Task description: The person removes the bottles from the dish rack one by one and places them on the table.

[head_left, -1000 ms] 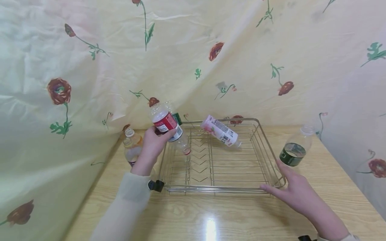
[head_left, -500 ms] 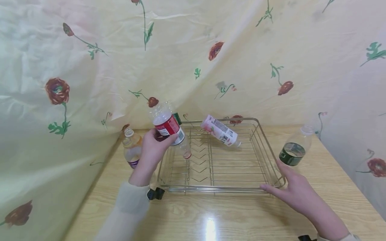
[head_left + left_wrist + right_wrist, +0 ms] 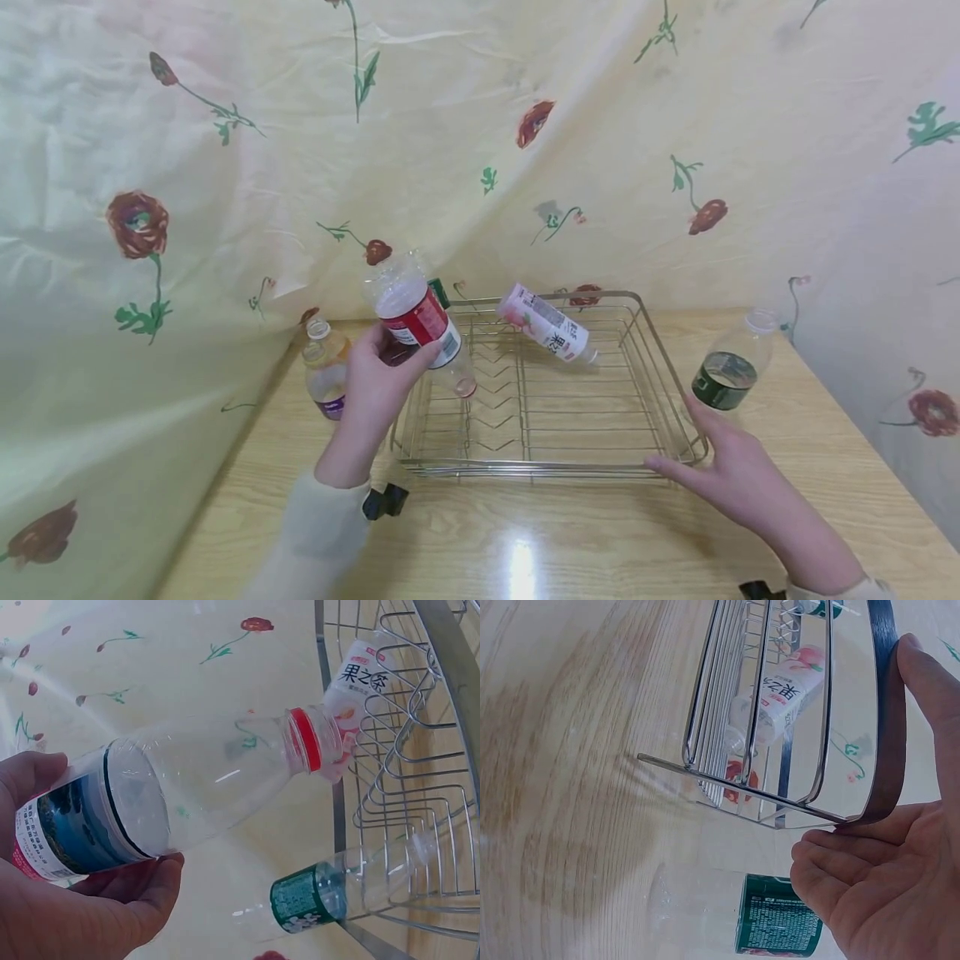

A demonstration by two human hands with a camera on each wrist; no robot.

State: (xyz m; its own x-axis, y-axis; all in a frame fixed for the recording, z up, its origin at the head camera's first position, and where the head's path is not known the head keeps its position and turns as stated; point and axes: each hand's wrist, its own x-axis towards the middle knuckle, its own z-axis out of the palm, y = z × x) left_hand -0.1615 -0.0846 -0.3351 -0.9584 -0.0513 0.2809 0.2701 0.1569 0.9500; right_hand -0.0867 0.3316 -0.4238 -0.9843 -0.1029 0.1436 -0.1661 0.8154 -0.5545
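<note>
My left hand (image 3: 375, 375) grips a clear plastic bottle (image 3: 416, 315) by its red-and-white label. The bottle is tilted over the left part of a wire dish rack (image 3: 525, 468), its neck with a red ring (image 3: 305, 740) pointing down and right. At the rack's front right corner is my right hand (image 3: 738, 471), its thumb along the rim and its fingers bent against the outer side, holding that corner. A pink-and-white bottle (image 3: 549, 327) lies slanted in the rack. Behind the held bottle, a green-labelled bottle (image 3: 306, 900) leans in the rack, mostly hidden in the head view.
Right of the rack stands another green-labelled clear bottle (image 3: 726, 373), close to my right fingers. Bottles with orange and purple labels (image 3: 327, 382) stand left of the rack, partly behind my left arm. A flower-patterned cloth (image 3: 480, 125) rises behind and beside the wooden table (image 3: 465, 542).
My left hand has drawn slightly back toward me, and the held bottle's neck has dipped a little lower. The right hand keeps its place on the rack.
</note>
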